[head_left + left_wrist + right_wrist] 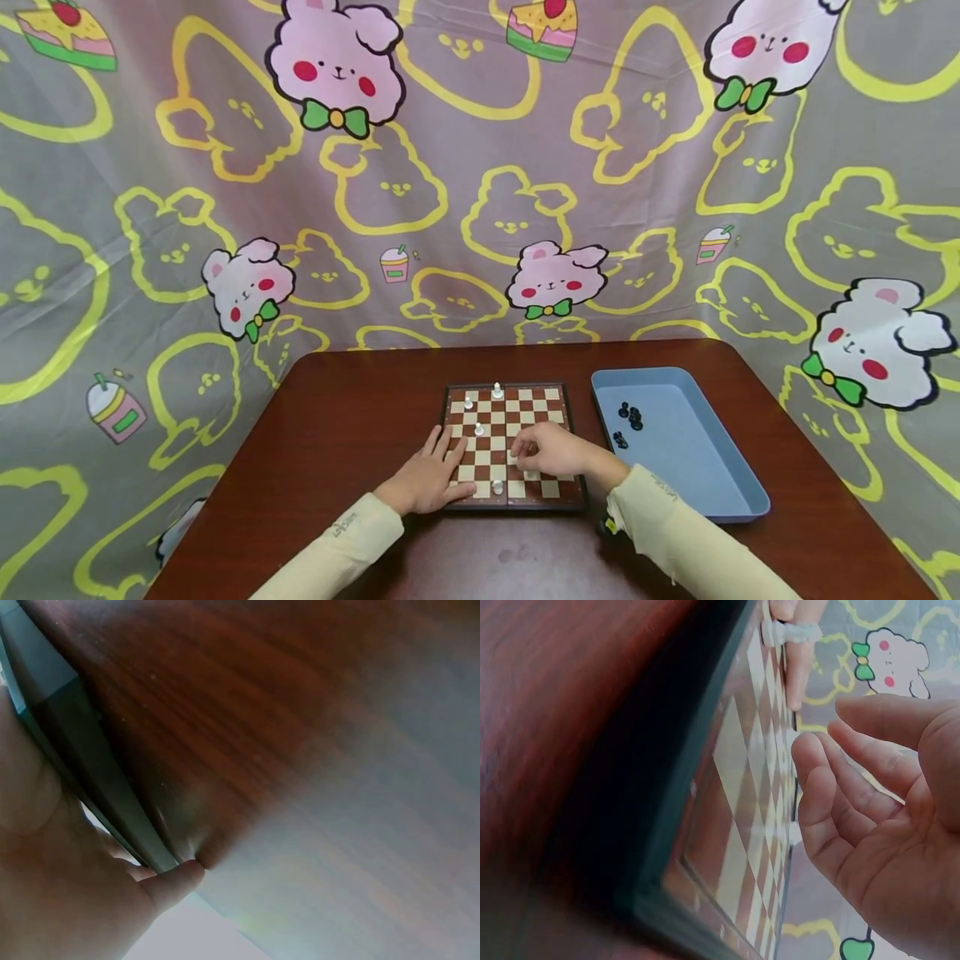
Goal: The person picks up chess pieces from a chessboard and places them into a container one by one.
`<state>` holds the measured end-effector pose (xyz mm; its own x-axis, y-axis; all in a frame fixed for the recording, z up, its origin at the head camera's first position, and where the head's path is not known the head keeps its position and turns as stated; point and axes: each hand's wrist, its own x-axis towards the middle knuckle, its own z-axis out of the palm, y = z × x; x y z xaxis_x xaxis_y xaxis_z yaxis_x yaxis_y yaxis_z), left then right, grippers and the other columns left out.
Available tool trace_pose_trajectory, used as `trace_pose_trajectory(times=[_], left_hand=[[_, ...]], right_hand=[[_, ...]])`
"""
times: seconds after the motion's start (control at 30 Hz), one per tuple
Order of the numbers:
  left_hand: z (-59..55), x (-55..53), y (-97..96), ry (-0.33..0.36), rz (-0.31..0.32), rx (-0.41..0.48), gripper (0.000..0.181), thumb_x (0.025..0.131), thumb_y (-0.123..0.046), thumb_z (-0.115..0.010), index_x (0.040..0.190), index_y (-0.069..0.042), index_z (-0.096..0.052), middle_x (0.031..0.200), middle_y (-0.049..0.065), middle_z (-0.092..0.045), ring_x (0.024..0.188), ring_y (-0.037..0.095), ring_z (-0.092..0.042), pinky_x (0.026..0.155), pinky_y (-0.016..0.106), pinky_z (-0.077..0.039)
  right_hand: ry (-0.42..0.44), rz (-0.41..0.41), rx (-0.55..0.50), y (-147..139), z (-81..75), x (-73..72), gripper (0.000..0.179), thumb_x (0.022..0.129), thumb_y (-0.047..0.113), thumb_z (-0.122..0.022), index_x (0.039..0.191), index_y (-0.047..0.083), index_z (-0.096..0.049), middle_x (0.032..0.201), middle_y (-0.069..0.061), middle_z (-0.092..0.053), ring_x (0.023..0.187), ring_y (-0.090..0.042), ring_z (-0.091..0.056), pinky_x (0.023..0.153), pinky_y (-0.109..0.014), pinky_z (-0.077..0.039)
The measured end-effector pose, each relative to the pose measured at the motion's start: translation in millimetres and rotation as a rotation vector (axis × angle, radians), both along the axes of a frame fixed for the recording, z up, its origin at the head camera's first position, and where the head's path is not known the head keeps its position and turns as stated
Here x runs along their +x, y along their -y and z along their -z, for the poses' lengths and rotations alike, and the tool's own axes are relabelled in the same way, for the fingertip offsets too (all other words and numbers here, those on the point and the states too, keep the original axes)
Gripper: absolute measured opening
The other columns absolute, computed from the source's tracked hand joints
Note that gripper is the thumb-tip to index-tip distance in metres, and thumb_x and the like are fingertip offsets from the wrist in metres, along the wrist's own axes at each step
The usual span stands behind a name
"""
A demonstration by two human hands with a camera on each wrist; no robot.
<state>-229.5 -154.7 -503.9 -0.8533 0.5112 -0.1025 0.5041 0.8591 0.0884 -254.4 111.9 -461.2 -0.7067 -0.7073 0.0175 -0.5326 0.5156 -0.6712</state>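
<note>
A brown-and-cream chessboard (551,417) with a dark rim lies on the table. Several white chess pieces stand on it, among them one at the far edge (497,390), one farther left (468,402), one nearer the middle (478,429) and one by the near edge (497,486). My left hand (426,482) rests on the board's left near corner with fingers spread. Above the right half hovers my right hand (555,452). In the right wrist view its fingers (817,795) are loosely bent, the thumb stands apart, and nothing shows between them.
Right of the board is a blue-grey tray (697,450) with several black chess pieces (636,418) at its left side. Something small, dark and yellow-green (611,526) lies near the right sleeve. A patterned curtain (480,300) surrounds the dark red table (360,417).
</note>
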Motion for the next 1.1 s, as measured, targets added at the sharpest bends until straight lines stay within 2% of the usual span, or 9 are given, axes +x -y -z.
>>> trace_pose_trajectory(times=[0.2,0.57,0.73,1.1], left_hand=[[4.4,-2.4,1.4,-0.003,-0.011,-0.004,0.089,0.089,-0.073,-0.028,0.151,-0.009,-0.024,0.154,0.023,-0.012,0.14,0.041,-0.007,0.1,0.048,-0.037],[4.1,-3.3,1.8,-0.011,-0.008,-0.015,0.089,0.089,-0.073,-0.028,0.151,-0.009,-0.025,0.154,0.023,-0.014,0.14,0.041,-0.009,0.1,0.047,-0.036],[3.9,-3.9,1.5,-0.011,-0.008,-0.014,0.088,0.089,-0.072,-0.03,0.151,-0.01,-0.025,0.154,0.023,-0.014,0.14,0.041,-0.009,0.101,0.047,-0.036],[4.6,-3.7,2.2,-0.001,0.0,-0.006,0.088,0.089,-0.071,-0.029,0.15,-0.008,-0.025,0.153,0.024,-0.013,0.14,0.042,-0.008,0.101,0.048,-0.035]], right_hand=[[0.027,-0.027,-0.011,10,5.6,2.2,0.012,0.085,0.008,-0.069,0.097,0.008,-0.069,0.081,0.009,-0.064,0.073,-0.004,-0.059,0.065,-0.025,-0.049],[0.002,-0.081,0.007,22,11.0,7.7,0.016,0.084,0.005,-0.07,0.1,0.009,-0.07,0.085,0.004,-0.066,0.076,-0.002,-0.059,0.069,-0.023,-0.049],[0.01,-0.109,0.01,25,10.5,9.2,0.016,0.082,0.002,-0.07,0.096,0.01,-0.07,0.084,0.005,-0.066,0.074,-0.001,-0.058,0.067,-0.022,-0.049],[0.03,-0.112,0.021,30,10.7,14.2,0.015,0.08,0.001,-0.071,0.088,0.013,-0.071,0.082,0.008,-0.065,0.069,0.0,-0.057,0.062,-0.021,-0.048]])
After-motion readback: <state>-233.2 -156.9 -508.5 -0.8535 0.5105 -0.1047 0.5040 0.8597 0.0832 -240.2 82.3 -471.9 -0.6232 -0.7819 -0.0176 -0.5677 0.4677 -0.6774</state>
